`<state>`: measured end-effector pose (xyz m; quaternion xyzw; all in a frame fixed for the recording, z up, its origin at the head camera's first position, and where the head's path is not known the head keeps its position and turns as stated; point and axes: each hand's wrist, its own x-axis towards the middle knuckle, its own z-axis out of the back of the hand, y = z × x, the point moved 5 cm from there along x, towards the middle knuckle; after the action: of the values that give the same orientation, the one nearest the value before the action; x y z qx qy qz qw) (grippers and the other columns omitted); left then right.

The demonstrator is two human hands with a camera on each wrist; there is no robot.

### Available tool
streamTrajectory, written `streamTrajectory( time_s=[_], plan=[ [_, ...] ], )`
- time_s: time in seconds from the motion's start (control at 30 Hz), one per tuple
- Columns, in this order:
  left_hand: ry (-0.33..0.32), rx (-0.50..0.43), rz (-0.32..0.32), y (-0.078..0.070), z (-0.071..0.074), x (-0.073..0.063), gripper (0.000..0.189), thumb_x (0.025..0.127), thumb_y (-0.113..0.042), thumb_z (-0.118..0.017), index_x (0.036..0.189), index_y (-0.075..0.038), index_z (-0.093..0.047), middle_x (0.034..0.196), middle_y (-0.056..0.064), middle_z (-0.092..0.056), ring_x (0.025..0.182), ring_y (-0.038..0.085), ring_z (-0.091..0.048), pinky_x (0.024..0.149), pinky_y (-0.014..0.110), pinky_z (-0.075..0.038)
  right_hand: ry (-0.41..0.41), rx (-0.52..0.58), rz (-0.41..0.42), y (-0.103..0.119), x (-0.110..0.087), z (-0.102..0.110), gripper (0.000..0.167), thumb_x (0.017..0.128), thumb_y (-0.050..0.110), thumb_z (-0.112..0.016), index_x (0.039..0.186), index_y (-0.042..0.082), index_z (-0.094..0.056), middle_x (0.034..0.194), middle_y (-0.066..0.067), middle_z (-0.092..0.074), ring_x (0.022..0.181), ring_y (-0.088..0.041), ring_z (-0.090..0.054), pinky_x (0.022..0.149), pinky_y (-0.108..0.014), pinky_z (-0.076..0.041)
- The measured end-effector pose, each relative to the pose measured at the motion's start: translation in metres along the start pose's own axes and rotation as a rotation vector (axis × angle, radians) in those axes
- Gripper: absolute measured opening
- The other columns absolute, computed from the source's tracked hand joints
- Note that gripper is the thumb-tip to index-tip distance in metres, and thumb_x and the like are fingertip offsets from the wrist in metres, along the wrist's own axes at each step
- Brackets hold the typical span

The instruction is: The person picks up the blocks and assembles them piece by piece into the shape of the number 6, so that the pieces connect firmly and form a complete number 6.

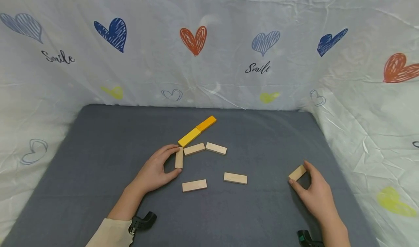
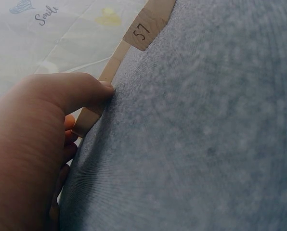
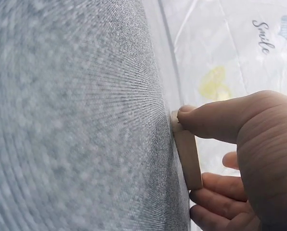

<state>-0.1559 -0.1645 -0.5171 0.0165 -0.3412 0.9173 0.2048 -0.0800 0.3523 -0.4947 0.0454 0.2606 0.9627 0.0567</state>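
Note:
In the head view my left hand [image 1: 152, 172] pinches a plain wooden block [image 1: 179, 159] end to end, thumb at the near end and fingers at the far end. That block points away from me, its far end close to a yellow block [image 1: 189, 137]. An orange block [image 1: 206, 123] continues the yellow one's slanted line. Beside the pinched block, two plain blocks [image 1: 194, 149] [image 1: 216, 148] form a shallow bend. Far to the right, my right hand [image 1: 315, 192] holds another wooden block [image 1: 297, 172] by its ends, low over the cloth in the right wrist view.
Two more plain blocks [image 1: 194, 185] [image 1: 235, 178] lie apart on the grey cloth-covered table [image 1: 262, 210], nearer to me. In the left wrist view a block's end [image 2: 141, 32] bears a handwritten number. A white curtain [image 1: 222, 79] printed with hearts hangs behind the table.

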Motion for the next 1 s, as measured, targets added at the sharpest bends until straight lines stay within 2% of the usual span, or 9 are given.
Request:
streamTrajectory(
  time_s=[0.6, 1.0],
  plan=[
    [0.006, -0.01, -0.001, 0.0, 0.001, 0.001, 0.076, 0.093, -0.033, -0.089, 0.159, -0.012, -0.057, 0.164, 0.005, -0.05, 0.153, 0.034, -0.047, 0.12, 0.061, -0.044, -0.025, 0.009, 0.012, 0.0, 0.001, 0.003, 0.091, 0.096, 0.032, -0.088, 0.162, -0.009, -0.04, 0.146, -0.04, -0.055, 0.133, -0.059, -0.053, 0.102, -0.074, -0.043],
    [0.008, -0.005, 0.01, -0.001, 0.001, 0.001, 0.075, 0.093, -0.032, -0.089, 0.158, -0.012, -0.058, 0.164, 0.006, -0.05, 0.152, 0.034, -0.047, 0.12, 0.062, -0.044, -0.014, 0.01, 0.036, 0.012, 0.007, 0.007, 0.091, 0.095, 0.032, -0.089, 0.162, -0.007, -0.041, 0.148, -0.037, -0.056, 0.134, -0.059, -0.053, 0.103, -0.075, -0.044]
  ],
)
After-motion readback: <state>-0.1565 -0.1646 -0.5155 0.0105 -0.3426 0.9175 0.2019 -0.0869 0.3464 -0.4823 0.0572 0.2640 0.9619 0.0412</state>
